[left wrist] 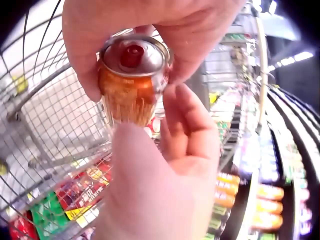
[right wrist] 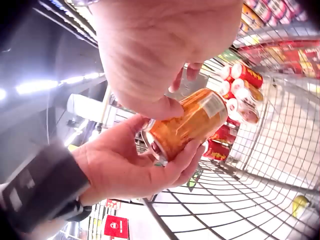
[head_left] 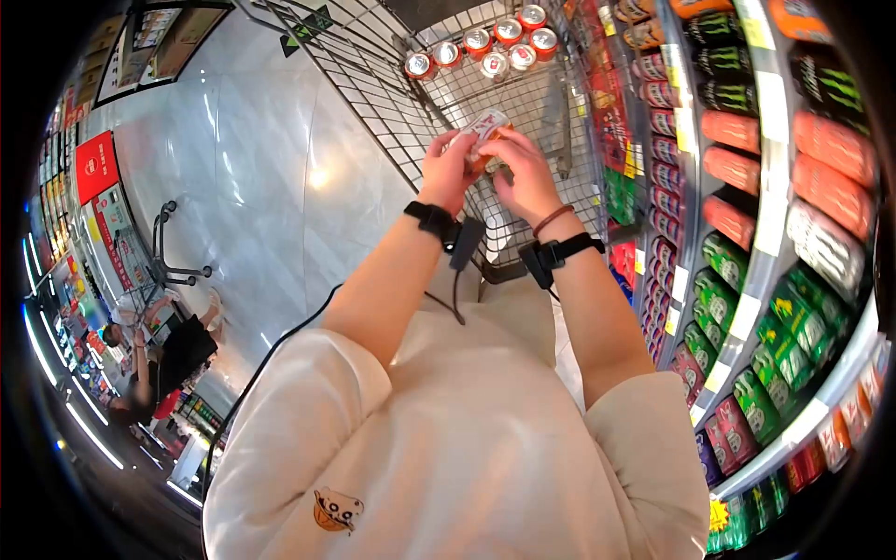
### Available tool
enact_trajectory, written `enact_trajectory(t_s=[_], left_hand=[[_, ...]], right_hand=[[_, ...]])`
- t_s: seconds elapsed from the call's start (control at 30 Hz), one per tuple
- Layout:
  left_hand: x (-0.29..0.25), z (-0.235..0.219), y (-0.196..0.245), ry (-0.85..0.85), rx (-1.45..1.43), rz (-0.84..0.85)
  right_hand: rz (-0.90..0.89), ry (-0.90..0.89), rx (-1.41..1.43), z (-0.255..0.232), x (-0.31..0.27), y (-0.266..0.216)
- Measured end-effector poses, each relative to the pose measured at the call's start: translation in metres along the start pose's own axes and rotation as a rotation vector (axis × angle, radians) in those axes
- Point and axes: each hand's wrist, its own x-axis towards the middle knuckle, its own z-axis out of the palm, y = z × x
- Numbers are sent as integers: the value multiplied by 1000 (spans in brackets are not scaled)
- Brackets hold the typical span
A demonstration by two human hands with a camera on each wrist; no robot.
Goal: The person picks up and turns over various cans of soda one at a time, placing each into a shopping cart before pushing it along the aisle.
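An orange drink can is held between both hands above the shopping cart. My left hand cups one side of it, its thumb along the body of the can and its fingers curled behind. My right hand grips the can from the other side, thumb and fingers near the silver end with a red tab. In the right wrist view the can lies tilted, a pale label panel showing on its side. Several red cans with silver tops stand together at the cart's far end.
The wire shopping cart surrounds the space under the hands. Shelves of drink cans run along the right. On the left lie a shiny floor, a red sign and another person farther off.
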Motion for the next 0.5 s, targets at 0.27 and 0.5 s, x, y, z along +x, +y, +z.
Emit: enact_trajectory(t_s=[0.27, 0.5], left_hand=[[-191, 18, 18, -498, 273, 559], [-336, 61, 44, -855, 686, 1304]], right_hand=[[7, 174, -13, -123, -71, -115], [82, 268, 901, -218, -121, -196]])
